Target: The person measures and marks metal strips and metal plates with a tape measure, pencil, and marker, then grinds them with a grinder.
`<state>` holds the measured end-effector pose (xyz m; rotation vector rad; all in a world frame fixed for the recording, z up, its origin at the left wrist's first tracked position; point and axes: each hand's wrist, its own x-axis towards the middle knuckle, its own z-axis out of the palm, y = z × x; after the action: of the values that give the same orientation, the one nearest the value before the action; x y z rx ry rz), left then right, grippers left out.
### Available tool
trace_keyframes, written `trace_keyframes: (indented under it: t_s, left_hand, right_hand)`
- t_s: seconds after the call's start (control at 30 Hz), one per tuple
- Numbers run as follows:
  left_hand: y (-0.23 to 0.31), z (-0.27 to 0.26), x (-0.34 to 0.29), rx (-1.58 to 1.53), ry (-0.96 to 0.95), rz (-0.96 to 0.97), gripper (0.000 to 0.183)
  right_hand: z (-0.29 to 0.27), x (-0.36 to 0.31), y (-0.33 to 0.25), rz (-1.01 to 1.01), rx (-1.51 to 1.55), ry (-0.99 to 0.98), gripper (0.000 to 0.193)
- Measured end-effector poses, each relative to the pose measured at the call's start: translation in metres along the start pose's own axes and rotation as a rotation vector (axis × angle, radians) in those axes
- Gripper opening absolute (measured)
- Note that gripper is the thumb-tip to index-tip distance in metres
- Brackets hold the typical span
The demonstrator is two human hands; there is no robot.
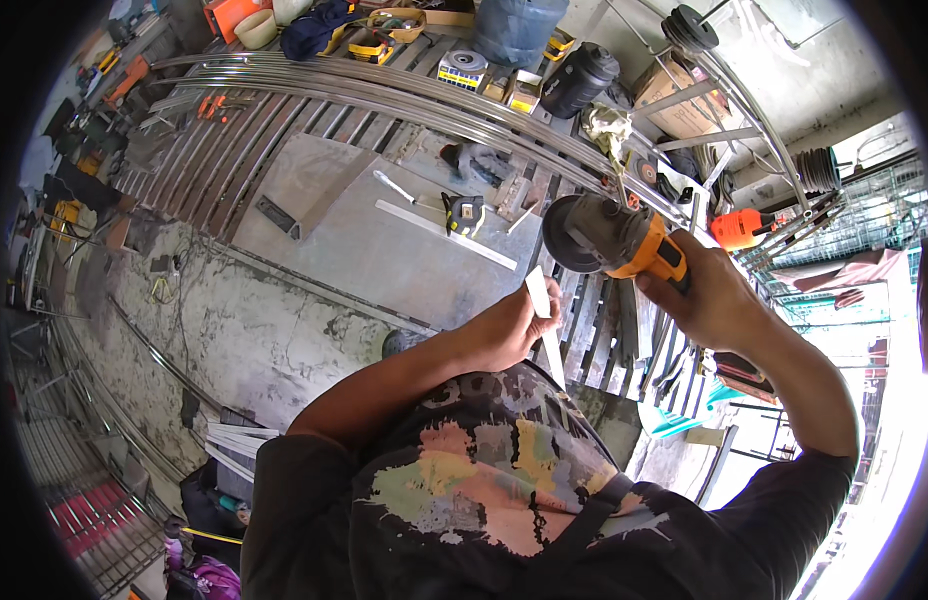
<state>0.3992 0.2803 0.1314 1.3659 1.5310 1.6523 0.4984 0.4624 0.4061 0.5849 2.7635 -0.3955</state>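
Observation:
My right hand [709, 295] is wrapped round the body of an orange and black angle grinder [624, 245]. The grinder's dark round disc [572, 235] points left, apart from anything else. Close to my chest, my left hand [509, 325] grips a flat white strip [546, 330], which sticks out above and below the fist. The strip's upper end lies just below the grinder's disc, with a gap between them. Ahead of my left hand, another white strip [444, 234] rests on a grey metal sheet [329, 190], beside a black and yellow tape measure [465, 214].
Long metal tubes [404, 95] run across the slatted metal bench [209, 170]. Behind them stand a dark bottle [581, 80], a blue water jug [514, 30] and small boxes [462, 70]. A metal rack [719, 100] rises at the right, near an orange bottle [739, 229].

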Motion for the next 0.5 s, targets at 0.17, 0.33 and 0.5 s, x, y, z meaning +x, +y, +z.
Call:
trace_keyframes:
  t_s: [0.17, 0.33, 0.5]
  left_hand:
    - [-0.010, 0.022, 0.006, -0.307, -0.022, 0.099, 0.035]
    - [0.012, 0.022, 0.014, 0.173, 0.132, 0.092, 0.014]
    - [0.000, 0.020, 0.015, 0.203, 0.295, 0.065, 0.014]
  right_hand:
    - [-0.017, -0.011, 0.002, -0.065, -0.049, 0.039, 0.044]
    - [-0.024, -0.025, 0.003, -0.055, -0.028, 0.109, 0.040]
    - [-0.023, -0.043, -0.010, 0.035, 0.029, 0.034, 0.042]
